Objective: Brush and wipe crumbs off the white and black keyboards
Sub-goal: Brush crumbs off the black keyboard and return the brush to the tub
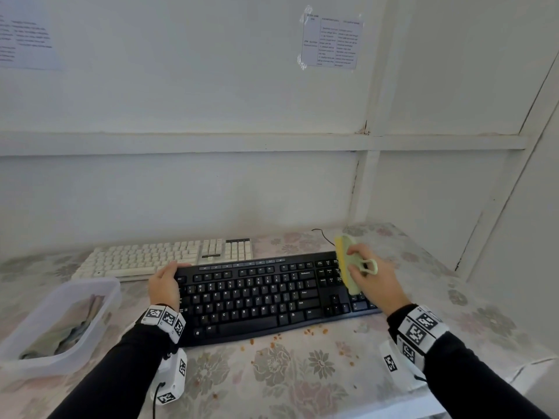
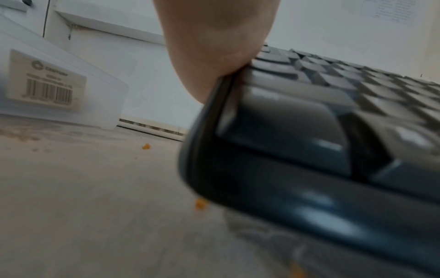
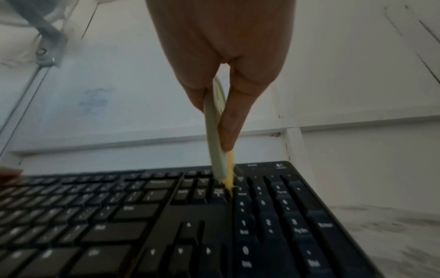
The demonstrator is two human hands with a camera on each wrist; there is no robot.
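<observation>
Black keyboard [image 1: 266, 297] lies across the middle of the flowered tablecloth [image 1: 302, 382], long side running 9 to 3 o'clock. In the left wrist view its near-left corner looks raised off the cloth.

Left hand [image 1: 165, 284] grips the keyboard's left end, at 9 o'clock of the board: fingers curled over the far-left corner, palm against the side edge.

Right hand [image 1: 370, 278] pinches a pale green brush [image 1: 351, 267] with yellow bristles, thumb on 1 face and fingers on the other. In the right wrist view the bristles touch the keys in the gap between the navigation block and the number pad, at the board's 3 o'clock end. Brush stands tilted, its far end leaning toward 12 o'clock.

White keyboard [image 1: 169, 257] lies just behind the black one, toward 11 o'clock, parallel, nobody touching it.

Orange crumbs [image 1: 278, 338] are scattered on the cloth just along the black keyboard's near edge, at 6 o'clock, more toward 5.

Clear plastic tub [image 1: 99, 300] sits at 9 o'clock of the left hand, cloth-like contents inside, unclear what.

A thin black cable [image 1: 323, 234] trails at 12 o'clock of the brush.
</observation>
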